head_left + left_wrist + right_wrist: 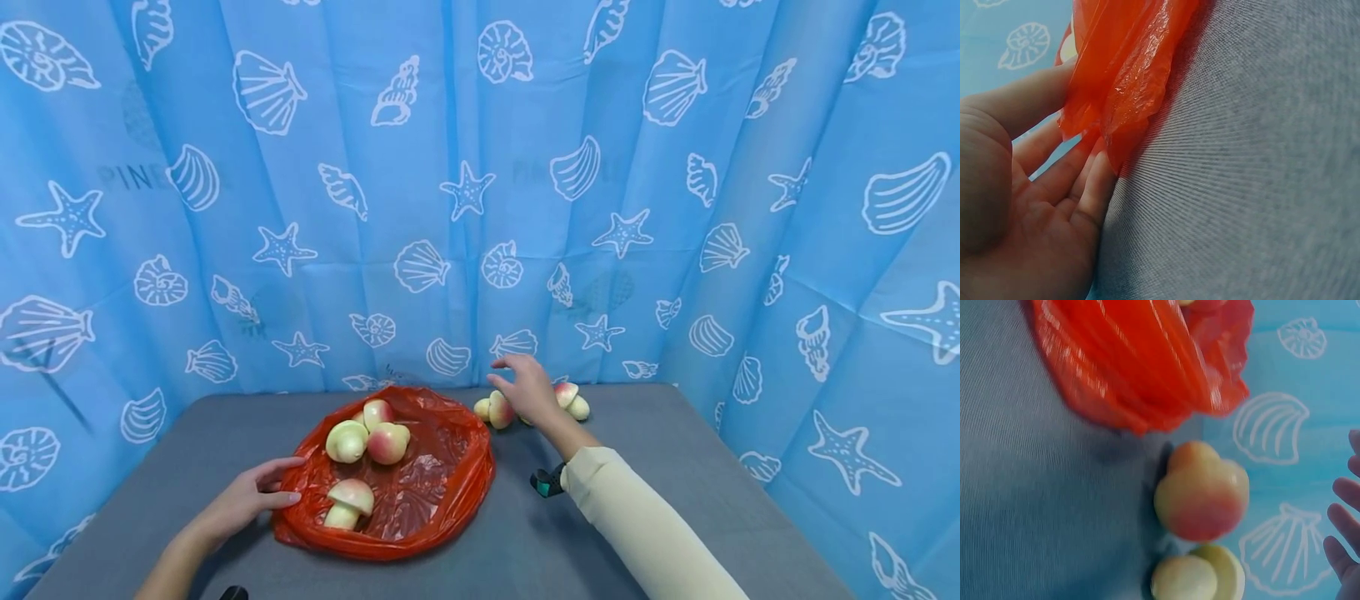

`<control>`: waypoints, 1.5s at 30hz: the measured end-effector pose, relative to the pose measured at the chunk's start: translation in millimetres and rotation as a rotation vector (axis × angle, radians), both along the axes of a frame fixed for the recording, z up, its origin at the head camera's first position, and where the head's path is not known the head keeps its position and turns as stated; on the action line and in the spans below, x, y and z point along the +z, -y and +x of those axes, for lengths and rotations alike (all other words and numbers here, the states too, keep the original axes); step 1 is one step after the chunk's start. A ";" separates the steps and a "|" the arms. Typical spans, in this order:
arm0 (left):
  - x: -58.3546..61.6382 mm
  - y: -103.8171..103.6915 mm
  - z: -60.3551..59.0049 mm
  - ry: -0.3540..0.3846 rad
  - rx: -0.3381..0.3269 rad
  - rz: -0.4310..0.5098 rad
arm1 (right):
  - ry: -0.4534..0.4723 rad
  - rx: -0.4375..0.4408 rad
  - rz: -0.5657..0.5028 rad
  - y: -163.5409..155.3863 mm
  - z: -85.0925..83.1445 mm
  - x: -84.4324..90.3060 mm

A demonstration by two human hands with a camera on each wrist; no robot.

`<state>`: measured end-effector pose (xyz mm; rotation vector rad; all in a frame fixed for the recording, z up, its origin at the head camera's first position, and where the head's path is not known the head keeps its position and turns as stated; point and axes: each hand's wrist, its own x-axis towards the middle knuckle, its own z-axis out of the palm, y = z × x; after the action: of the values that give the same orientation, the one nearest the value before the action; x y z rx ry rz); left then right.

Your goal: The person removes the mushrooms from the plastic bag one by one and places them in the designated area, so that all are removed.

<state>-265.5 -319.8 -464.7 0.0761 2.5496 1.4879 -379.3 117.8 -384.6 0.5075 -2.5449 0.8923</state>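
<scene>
A red plastic bag [457, 508] lies spread open on the grey table, with several pale mushrooms with pink-tinged caps inside, one mushroom [349, 503] apart from the others. My left hand [243, 504] is at the bag's left edge; thumb and fingers lie loosely against the crinkled plastic, and in the left wrist view the bag hides the fingertips. My right hand [531, 390] is raised beyond the bag's right side, holding nothing, fingers apart. Under and beside it sit a mushroom [497, 410] and another mushroom [573, 402], with one more partly hidden by the wrist.
The grey table [637, 492] backs onto a blue curtain [465, 225] printed with white shells and starfish. A black wrist strap [547, 482] shows at my right sleeve [645, 525]. Part of a small dark object [234, 592] appears at the bottom edge.
</scene>
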 end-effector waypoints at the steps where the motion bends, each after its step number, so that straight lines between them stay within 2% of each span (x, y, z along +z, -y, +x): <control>1: -0.2 0.1 -0.3 0.000 -0.001 0.000 | -0.004 0.007 0.002 4.4 -0.3 -0.3; 11: -4.5 0.7 -2.3 0.010 0.014 -0.016 | 0.001 0.112 -0.014 42.9 2.6 -11.6; 18: -5.3 1.1 -2.3 0.007 -0.005 -0.001 | 0.149 0.204 -0.058 62.5 5.0 -23.4; 25: -3.9 0.9 -1.8 0.021 -0.002 0.011 | 0.230 0.272 -0.078 81.3 6.3 -31.1; 31: -1.2 0.2 -0.4 0.014 -0.015 0.001 | 0.265 0.303 0.003 95.4 9.0 -30.9; 35: -1.3 -1.0 -1.7 0.018 0.001 -0.001 | 0.274 0.319 0.052 103.6 8.4 -31.9; 39: -2.7 -0.9 -2.7 0.013 0.002 -0.008 | 0.259 0.339 0.108 110.4 5.8 -38.1; 45: -2.1 -1.1 -2.0 0.004 -0.001 -0.031 | 0.300 0.395 0.140 118.5 9.1 -44.1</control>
<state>-267.5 -318.7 -466.8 0.0699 2.5682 1.4466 -370.2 -0.7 -428.7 1.0148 -2.8458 0.9875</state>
